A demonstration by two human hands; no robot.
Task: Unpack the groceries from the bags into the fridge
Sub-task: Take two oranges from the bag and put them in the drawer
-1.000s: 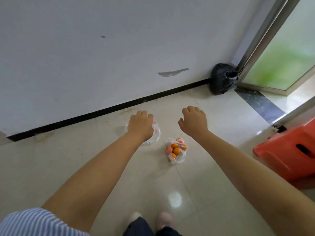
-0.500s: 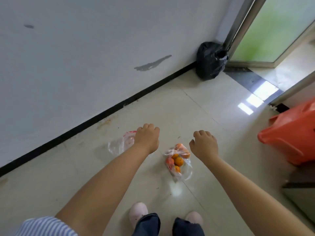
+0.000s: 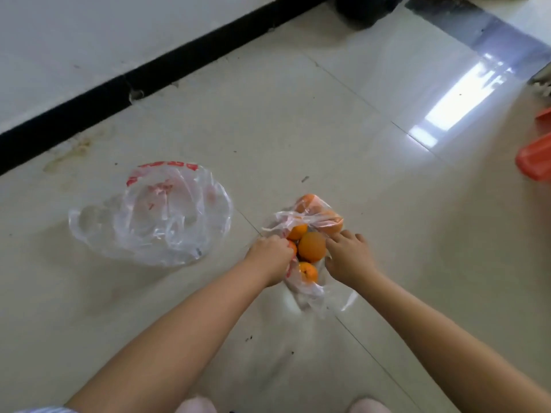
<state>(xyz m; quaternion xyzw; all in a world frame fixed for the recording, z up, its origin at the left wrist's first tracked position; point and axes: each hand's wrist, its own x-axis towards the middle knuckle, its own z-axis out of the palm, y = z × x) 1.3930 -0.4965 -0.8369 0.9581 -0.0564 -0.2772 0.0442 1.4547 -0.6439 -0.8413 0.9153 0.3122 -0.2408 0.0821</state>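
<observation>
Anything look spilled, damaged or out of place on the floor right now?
Nothing spilled: the oranges sit inside their bag. Brownish stains mark the floor tile near the black baseboard, and an empty-looking clear bag lies crumpled on the floor.

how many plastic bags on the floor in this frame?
2 clear ones. An empty-looking bag with red print lies left of the hands; the bag of oranges sits between the left hand and right hand. A dark object at the top edge may be another.
</observation>
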